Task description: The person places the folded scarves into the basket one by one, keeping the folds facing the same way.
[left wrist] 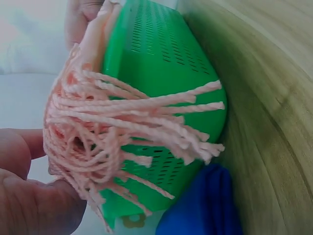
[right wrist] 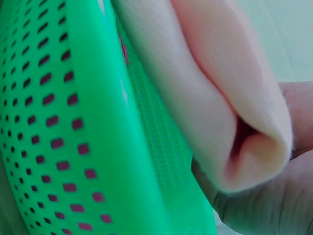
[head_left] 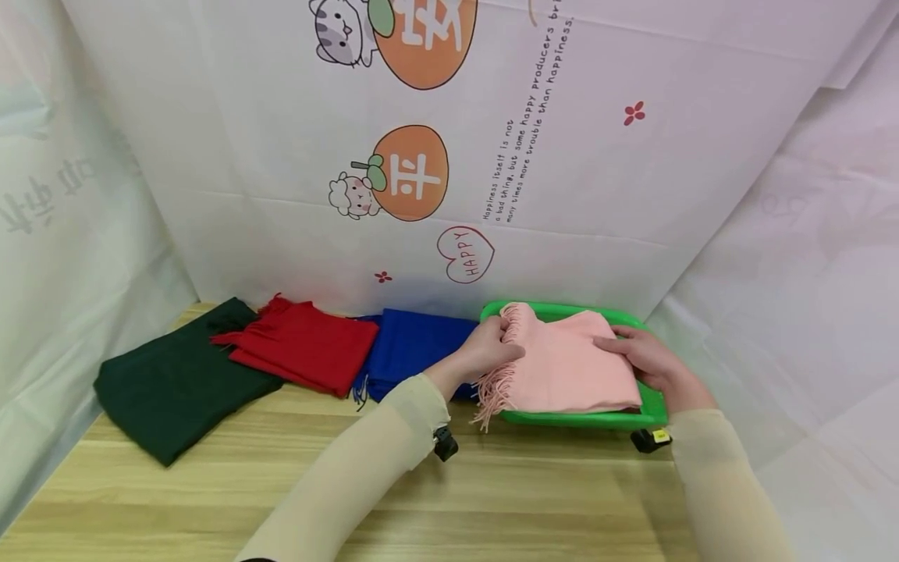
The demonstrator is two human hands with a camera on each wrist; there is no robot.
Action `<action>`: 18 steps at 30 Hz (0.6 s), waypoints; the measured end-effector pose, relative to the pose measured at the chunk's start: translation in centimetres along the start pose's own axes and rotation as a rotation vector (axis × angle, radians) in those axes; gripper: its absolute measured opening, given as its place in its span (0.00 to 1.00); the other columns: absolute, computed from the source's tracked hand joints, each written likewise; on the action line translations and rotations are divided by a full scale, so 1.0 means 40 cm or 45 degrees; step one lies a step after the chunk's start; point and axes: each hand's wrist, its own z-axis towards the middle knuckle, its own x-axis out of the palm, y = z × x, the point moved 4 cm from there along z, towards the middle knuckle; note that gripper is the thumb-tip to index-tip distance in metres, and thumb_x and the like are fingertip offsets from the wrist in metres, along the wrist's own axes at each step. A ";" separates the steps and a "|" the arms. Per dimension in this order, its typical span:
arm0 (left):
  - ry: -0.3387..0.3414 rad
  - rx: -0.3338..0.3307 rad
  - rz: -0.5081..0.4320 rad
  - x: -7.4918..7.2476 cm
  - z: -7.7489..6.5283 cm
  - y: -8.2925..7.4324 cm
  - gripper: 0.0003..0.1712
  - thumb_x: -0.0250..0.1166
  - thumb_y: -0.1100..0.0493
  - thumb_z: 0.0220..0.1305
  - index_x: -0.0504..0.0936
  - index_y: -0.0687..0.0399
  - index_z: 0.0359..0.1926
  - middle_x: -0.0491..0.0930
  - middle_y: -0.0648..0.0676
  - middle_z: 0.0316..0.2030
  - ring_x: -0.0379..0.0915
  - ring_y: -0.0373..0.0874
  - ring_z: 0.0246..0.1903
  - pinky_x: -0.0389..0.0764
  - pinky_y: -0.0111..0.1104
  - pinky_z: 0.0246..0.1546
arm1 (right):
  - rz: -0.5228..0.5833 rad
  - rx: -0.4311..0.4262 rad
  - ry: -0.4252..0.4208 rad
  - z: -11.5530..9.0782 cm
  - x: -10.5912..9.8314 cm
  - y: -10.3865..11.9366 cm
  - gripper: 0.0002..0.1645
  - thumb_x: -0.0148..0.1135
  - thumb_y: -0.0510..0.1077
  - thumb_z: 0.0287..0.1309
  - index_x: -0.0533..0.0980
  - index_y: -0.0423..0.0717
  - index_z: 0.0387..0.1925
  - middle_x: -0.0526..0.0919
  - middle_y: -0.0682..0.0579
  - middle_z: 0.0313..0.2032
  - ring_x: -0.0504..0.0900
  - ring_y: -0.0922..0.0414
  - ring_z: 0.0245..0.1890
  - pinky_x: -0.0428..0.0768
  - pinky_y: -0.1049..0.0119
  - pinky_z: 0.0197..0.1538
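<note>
A folded pink scarf (head_left: pixel 572 367) with a twisted fringe lies over the top of a green perforated basket (head_left: pixel 583 421). My left hand (head_left: pixel 485 349) pinches the scarf's fringed left end between thumb and fingers. At the opposite side, my right hand (head_left: pixel 649 361) grips the folded edge, thumb on top. The left wrist view shows the fringe (left wrist: pixel 146 112) hanging outside the basket's wall. In the right wrist view the scarf's rolled fold (right wrist: pixel 259 161) sits at the basket rim (right wrist: pixel 112 122), and something dark pink shows through the holes.
Left of the basket, a folded blue scarf (head_left: pixel 417 347), a red fringed scarf (head_left: pixel 309 343) and a dark green scarf (head_left: pixel 186 382) lie in a row on the wooden table (head_left: pixel 393 499). A printed white cloth (head_left: pixel 562 156) stands behind them.
</note>
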 end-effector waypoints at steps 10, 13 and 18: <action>-0.072 -0.068 0.060 0.033 0.035 0.002 0.39 0.66 0.65 0.80 0.62 0.66 0.84 0.75 0.63 0.59 0.71 0.45 0.28 0.76 0.37 0.31 | -0.085 0.040 -0.008 0.018 -0.026 -0.001 0.58 0.69 0.54 0.80 0.45 0.33 0.89 0.89 0.54 0.47 0.91 0.56 0.40 0.91 0.57 0.46; -0.082 -0.053 0.160 0.044 0.045 -0.002 0.38 0.66 0.67 0.78 0.63 0.66 0.83 0.76 0.63 0.61 0.76 0.47 0.37 0.78 0.36 0.35 | -0.095 0.044 -0.009 0.024 -0.035 -0.005 0.58 0.68 0.54 0.80 0.45 0.33 0.89 0.89 0.53 0.48 0.91 0.56 0.41 0.91 0.56 0.46; -0.066 -0.083 0.255 0.070 0.057 -0.003 0.43 0.66 0.68 0.77 0.58 0.63 0.87 0.65 0.63 0.81 0.74 0.50 0.53 0.77 0.37 0.43 | -0.099 0.059 -0.004 0.031 -0.044 -0.017 0.57 0.69 0.52 0.80 0.47 0.33 0.89 0.88 0.50 0.52 0.91 0.54 0.43 0.91 0.55 0.48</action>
